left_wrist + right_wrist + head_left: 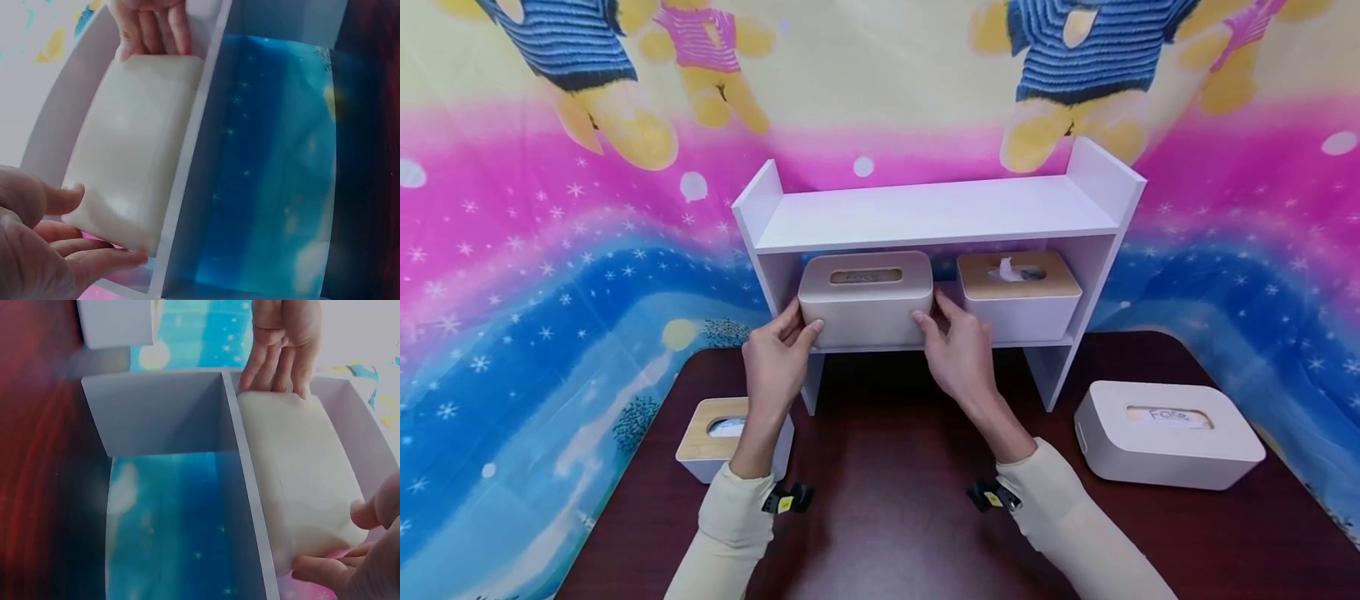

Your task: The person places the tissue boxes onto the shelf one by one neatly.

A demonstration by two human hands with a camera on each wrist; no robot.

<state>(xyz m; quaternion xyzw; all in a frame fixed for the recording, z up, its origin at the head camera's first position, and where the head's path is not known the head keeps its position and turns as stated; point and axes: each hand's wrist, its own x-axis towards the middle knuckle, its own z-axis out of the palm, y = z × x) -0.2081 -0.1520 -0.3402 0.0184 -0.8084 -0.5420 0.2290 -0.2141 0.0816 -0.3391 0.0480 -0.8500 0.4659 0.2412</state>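
A beige tissue box [868, 321] sits on the middle board of a white shelf [932, 218], its slot facing up with lettered paper inside. My left hand [773, 367] holds its left end, thumb on the front face and fingers along the side. At the opposite end my right hand [962, 354] grips it in the same way. In the left wrist view the box's smooth front [134, 144] spans between both hands, close to the board's edge. The right wrist view shows the box [300, 469] between the thumb and fingers of my right hand [375, 550].
Right of it on the same board stands a white tissue box with a wooden lid [1018, 321]. A similar wood-topped box [700, 446] is on the dark table [880, 500] at left, partly behind my left wrist. Another beige tissue box [1165, 467] lies at right. A printed cloth [580, 333] hangs behind.
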